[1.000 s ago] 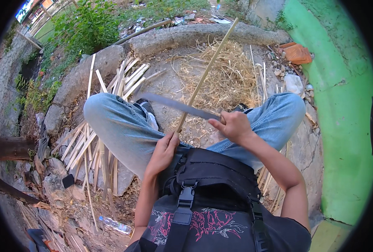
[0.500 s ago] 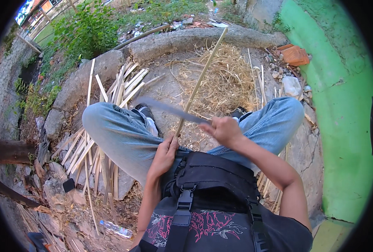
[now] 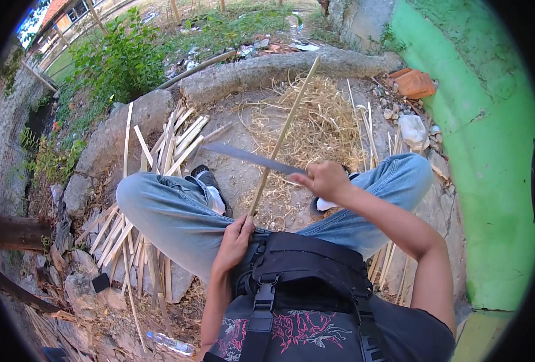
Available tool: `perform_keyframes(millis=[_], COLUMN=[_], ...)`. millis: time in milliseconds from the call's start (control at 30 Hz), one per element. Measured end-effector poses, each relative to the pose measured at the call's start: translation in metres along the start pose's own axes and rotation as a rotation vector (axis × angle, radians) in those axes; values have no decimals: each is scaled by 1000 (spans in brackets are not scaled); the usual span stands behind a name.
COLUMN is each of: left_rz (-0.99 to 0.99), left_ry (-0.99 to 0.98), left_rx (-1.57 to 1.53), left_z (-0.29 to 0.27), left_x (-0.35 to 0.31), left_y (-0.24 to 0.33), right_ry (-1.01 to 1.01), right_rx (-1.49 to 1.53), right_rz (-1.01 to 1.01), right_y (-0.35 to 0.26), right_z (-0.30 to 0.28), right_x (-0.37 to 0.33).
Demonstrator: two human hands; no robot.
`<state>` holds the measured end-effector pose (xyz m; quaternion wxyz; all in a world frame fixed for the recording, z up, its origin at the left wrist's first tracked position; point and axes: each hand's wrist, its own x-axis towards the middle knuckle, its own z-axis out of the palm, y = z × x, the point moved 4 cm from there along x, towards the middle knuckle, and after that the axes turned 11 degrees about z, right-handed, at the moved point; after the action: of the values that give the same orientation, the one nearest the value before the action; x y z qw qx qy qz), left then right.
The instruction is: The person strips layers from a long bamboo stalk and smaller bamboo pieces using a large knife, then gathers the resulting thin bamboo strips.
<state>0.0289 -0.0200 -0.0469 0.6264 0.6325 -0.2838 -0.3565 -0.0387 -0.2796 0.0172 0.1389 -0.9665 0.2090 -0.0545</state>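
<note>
My left hand (image 3: 237, 238) is closed around the near end of a long, thin bamboo strip (image 3: 286, 125), which slants up and away from my lap. In my right hand (image 3: 326, 181) is a long-bladed knife (image 3: 243, 155); the fist wraps its handle, which is hidden. The grey blade lies across the strip partway along its length, its tip pointing left. From this view I cannot tell how deep the edge meets the strip. Between my shoes, beyond the strip, lies a heap of curly pale shavings (image 3: 321, 123).
Cut strips (image 3: 180, 142) lie in a pile at the left, with more strips (image 3: 113, 235) beside my left knee. A low stone kerb (image 3: 237, 75) curves ahead. The green wall (image 3: 478, 151) stands at right. A plastic bottle (image 3: 169, 342) and dark phone-like object (image 3: 101, 282) lie near left.
My right hand has shifted slightly with the knife, whose blade was blurred and is now sharper. The view has tilted a little; my left hand keeps its hold on the strip.
</note>
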Motion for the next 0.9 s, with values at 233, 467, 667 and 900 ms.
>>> perform_keyframes(millis=[233, 467, 667, 900], left_rz=[-19, -19, 74, -20], left_ry=[6, 4, 20, -16], left_rx=[-44, 37, 109, 18], left_z=[1, 4, 9, 10], left_x=[1, 0, -4, -5], left_y=[6, 8, 3, 14], right_ry=[94, 13, 198, 401], right_rx=[23, 88, 81, 198], right_rz=[72, 213, 599, 688], right_y=[30, 67, 140, 170], right_z=[-11, -30, -37, -55], right_x=[22, 61, 93, 92])
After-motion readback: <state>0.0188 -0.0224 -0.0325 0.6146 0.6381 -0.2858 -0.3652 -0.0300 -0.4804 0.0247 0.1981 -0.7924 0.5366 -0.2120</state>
